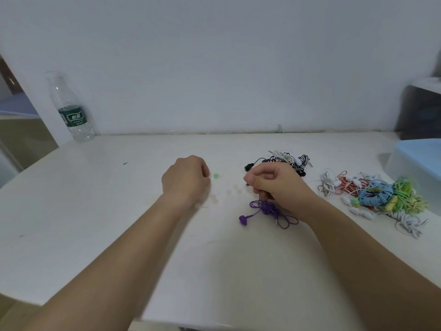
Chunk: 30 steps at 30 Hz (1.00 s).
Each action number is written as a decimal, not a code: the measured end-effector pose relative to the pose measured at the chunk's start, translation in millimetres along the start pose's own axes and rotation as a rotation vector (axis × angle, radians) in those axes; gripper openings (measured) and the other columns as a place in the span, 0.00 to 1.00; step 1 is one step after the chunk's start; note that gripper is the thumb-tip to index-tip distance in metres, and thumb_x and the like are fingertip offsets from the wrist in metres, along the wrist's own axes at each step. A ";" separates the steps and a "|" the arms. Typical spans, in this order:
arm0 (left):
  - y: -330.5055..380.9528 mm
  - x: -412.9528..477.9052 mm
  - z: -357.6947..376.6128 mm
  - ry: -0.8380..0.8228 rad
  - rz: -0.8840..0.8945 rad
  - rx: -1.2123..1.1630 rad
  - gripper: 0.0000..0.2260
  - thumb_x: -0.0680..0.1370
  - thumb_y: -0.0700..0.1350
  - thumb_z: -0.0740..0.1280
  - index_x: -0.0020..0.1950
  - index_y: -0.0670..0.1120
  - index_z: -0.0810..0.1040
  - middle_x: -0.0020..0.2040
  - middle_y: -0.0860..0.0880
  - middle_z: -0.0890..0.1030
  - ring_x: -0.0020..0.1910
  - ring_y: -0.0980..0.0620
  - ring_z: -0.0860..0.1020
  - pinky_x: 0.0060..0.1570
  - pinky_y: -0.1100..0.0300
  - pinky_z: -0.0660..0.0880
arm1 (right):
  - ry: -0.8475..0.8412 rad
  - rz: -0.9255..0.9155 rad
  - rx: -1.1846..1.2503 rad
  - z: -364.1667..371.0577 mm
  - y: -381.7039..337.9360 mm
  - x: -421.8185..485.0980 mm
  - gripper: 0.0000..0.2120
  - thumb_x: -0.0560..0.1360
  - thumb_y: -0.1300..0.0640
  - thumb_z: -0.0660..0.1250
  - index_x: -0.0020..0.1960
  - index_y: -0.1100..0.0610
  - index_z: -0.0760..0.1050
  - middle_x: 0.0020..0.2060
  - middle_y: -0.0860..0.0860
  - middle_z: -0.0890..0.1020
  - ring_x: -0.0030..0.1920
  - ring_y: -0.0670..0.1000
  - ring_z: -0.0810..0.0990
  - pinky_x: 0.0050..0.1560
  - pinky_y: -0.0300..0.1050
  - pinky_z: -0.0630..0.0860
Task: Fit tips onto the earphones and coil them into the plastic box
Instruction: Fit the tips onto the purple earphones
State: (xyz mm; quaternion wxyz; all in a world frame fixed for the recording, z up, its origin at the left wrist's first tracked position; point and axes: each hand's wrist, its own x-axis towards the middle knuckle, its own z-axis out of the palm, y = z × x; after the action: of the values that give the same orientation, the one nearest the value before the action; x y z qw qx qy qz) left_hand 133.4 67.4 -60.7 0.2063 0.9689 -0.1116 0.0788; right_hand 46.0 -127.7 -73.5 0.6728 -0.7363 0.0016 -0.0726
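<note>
Right fingers (pixel 252 181) gripped purple earphones (pixel 263 207); left fingers (pixel 205 176) curled beside clear tips (pixel 214 199), hold unclear, so a tip could've flicked away.

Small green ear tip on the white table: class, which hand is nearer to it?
Left. The left hand sits just left of the small green ear tip; the right hand, gripping purple earphones, is farther off on its right.

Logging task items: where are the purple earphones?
Head view, right of centre: the purple earphones lie on the table at the right hand, which grips them.
</note>
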 end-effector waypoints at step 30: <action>38.2 -36.8 7.2 -0.409 -0.125 -1.451 0.08 0.76 0.30 0.68 0.53 0.37 0.82 0.47 0.41 0.87 0.49 0.50 0.86 0.45 0.67 0.80 | 0.145 -0.041 -0.011 -0.4 2.0 -11.8 0.05 0.80 0.64 0.65 0.54 0.61 0.78 0.37 0.53 0.84 0.34 0.48 0.77 0.36 0.39 0.76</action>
State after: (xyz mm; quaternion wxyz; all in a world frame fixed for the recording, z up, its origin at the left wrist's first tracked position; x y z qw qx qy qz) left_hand 89.2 37.2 -60.0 0.7717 0.5898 -0.1162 -0.2078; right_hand 34.5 -127.1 -76.7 0.6652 -0.7327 0.0357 -0.1397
